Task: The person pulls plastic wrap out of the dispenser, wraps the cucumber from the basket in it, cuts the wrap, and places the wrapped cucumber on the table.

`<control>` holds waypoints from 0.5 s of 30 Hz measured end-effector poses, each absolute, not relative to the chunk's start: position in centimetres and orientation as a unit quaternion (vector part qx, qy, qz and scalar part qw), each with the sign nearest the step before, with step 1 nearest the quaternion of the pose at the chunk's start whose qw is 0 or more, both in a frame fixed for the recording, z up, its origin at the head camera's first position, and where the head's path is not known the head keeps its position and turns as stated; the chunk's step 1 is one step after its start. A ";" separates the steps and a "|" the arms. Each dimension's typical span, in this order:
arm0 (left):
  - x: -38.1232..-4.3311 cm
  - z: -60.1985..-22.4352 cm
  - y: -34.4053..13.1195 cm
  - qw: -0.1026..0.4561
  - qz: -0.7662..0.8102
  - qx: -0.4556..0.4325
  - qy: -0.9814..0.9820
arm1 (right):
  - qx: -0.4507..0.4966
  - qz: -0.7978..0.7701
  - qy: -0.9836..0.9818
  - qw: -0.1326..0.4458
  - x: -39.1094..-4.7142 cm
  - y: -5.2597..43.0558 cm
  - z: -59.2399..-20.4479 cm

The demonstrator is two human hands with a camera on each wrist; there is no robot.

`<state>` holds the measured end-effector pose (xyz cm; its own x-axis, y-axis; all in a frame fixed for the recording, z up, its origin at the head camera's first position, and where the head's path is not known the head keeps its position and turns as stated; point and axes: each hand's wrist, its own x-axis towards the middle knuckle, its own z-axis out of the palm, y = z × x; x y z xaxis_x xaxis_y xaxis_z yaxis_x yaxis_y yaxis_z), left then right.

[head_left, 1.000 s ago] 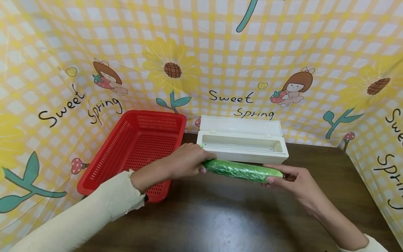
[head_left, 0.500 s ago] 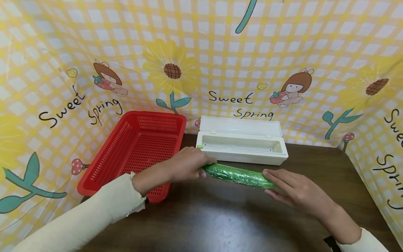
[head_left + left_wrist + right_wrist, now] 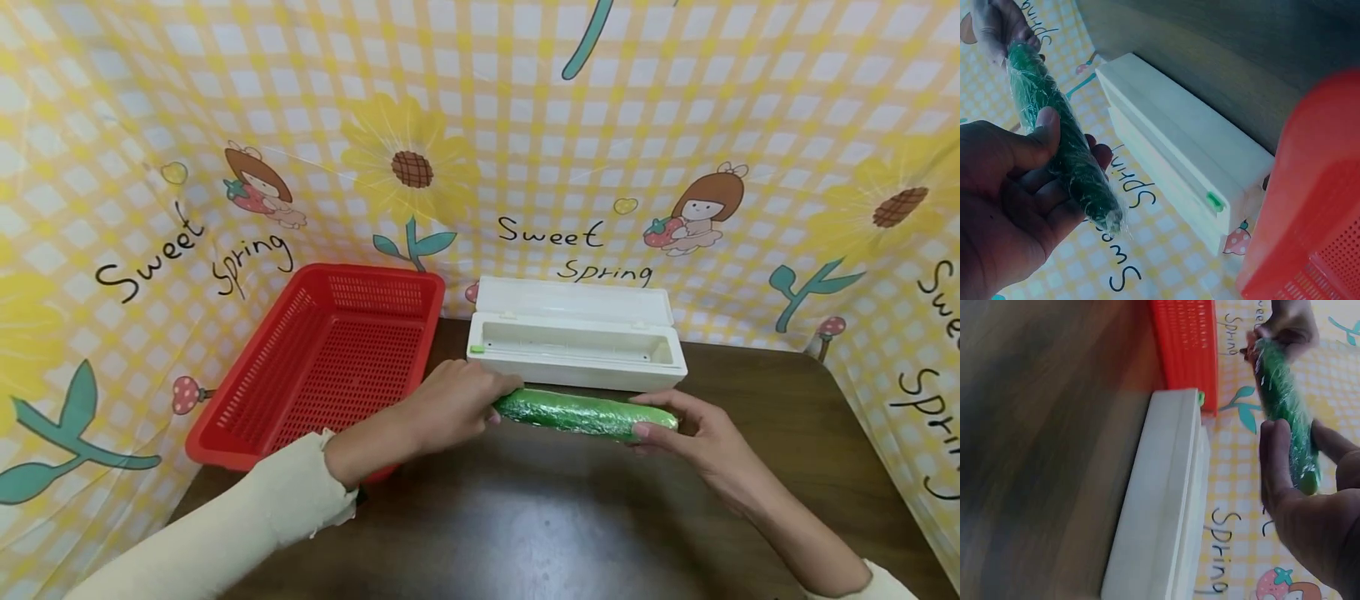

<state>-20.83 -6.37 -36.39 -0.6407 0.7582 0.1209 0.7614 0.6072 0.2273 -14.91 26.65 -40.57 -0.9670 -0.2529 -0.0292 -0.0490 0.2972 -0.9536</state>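
A green cucumber [image 3: 577, 412] in shiny clear plastic wrap is held lengthwise between both hands, in front of the white box. My left hand [image 3: 459, 406] grips its left end, thumb along the near side in the left wrist view, where loose film [image 3: 1124, 215] sticks out past the tip. At the other end my right hand [image 3: 701, 433] pinches the cucumber between thumb and fingers; the right wrist view shows that end [image 3: 1308, 481] poking out between them. Just behind, the long white box [image 3: 577, 371] stands with its lid [image 3: 573, 300] raised and a small green slider [image 3: 477, 349] at its left.
To the left, a red perforated plastic basket [image 3: 300, 275] stands close to the white box. Both are on a dark brown wooden table [image 3: 540, 533]. Behind and at the sides hangs a yellow checked cloth [image 3: 525, 125] with printed flowers and figures.
The right hand slid inward along the cucumber, then went back to its right end with the thumb on the near side. The left hand kept its grip and shifted slightly right and nearer.
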 end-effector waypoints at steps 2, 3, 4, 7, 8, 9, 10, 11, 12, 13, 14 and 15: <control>-20.5 -36.4 -6.4 0.003 -0.133 -0.421 -0.897 | -0.108 -0.557 0.821 0.061 -14.8 26.8 -40.6; -20.4 -36.5 -6.4 0.001 -0.132 -0.421 -0.898 | -0.122 -0.538 0.833 0.040 -14.7 26.9 -40.7; -20.3 -36.5 -6.4 -0.001 -0.132 -0.420 -0.898 | -0.141 -0.519 0.843 0.015 -14.6 27.0 -40.9; -20.1 -36.5 -6.3 -0.007 -0.136 -0.420 -0.898 | -0.213 -0.469 0.855 -0.067 -14.4 27.2 -41.6; -20.1 -36.7 -6.3 -0.006 -0.135 -0.420 -0.897 | -0.237 -0.448 0.857 -0.089 -14.4 27.4 -41.9; -20.0 -36.8 -6.3 -0.003 -0.134 -0.421 -0.897 | -0.260 -0.426 0.859 -0.112 -14.5 27.5 -42.2; -19.9 -37.0 -6.2 0.002 -0.131 -0.421 -0.897 | -0.288 -0.403 0.858 -0.137 -14.6 27.7 -42.5; -19.8 -37.2 -6.1 0.009 -0.125 -0.423 -0.898 | -0.314 -0.379 0.856 -0.162 -14.8 27.9 -42.8; -19.6 -37.5 -6.0 0.019 -0.116 -0.425 -0.898 | -0.335 -0.349 0.856 -0.182 -14.9 28.0 -43.1; -19.5 -37.9 -5.9 0.029 -0.109 -0.426 -0.898 | -0.353 -0.321 0.856 -0.199 -15.1 28.2 -43.4; -19.4 -38.3 -5.7 0.039 -0.101 -0.427 -0.898 | -0.369 -0.296 0.855 -0.211 -15.3 28.4 -43.6; -19.3 -38.6 -5.5 0.047 -0.094 -0.427 -0.898 | -0.381 -0.272 0.855 -0.223 -15.4 28.6 -43.9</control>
<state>-19.32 -5.45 -38.65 -0.6308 0.7581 0.1654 0.7759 0.6176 0.1284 -15.40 28.58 -43.86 -0.6110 -0.5302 0.5878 -0.7722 0.5625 -0.2953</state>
